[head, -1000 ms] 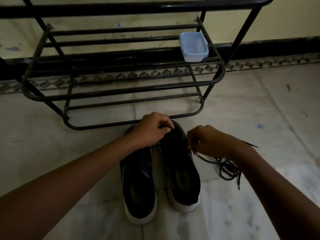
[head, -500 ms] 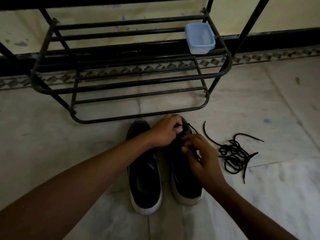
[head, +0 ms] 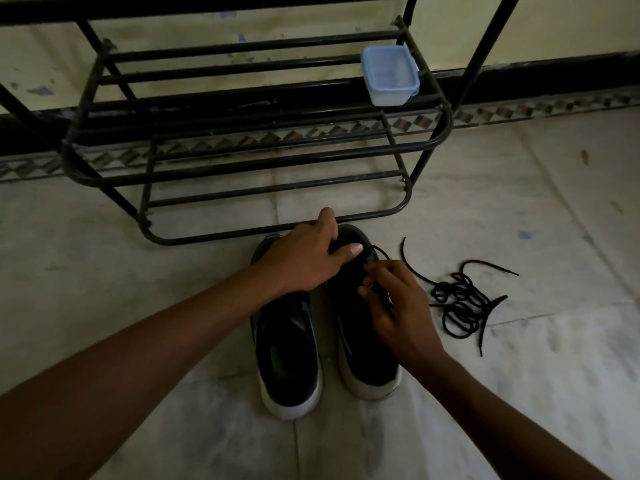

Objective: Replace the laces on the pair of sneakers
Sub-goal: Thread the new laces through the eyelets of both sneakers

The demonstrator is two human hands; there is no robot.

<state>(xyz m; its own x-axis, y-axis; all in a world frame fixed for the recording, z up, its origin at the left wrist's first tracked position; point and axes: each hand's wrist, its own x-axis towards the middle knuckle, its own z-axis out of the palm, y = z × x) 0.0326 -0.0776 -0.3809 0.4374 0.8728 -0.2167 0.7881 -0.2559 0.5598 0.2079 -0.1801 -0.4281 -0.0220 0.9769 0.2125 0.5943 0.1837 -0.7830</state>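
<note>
The left hand (head: pixel 304 261) is pressing down the right sneaker (head: pixel 360 306) on the floor. The right hand (head: pixel 398 306) is pinching its lace (head: pixel 381 254). The left sneaker (head: pixel 287 348) is looking bare, so lots is left. More laces (head: pixel 460 303) are lying nearby.

Sneakers (head: pixel 325 337) before rack (head: pixel 242 147); loose laces (head: pixel 460 299) right; container (head: pixel 389 76) on rack.

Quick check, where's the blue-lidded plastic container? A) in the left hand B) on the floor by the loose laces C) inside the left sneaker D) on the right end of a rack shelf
D: the blue-lidded container sits on the bars at the right end of the metal rack, well above the loose laces on the floor.
</note>
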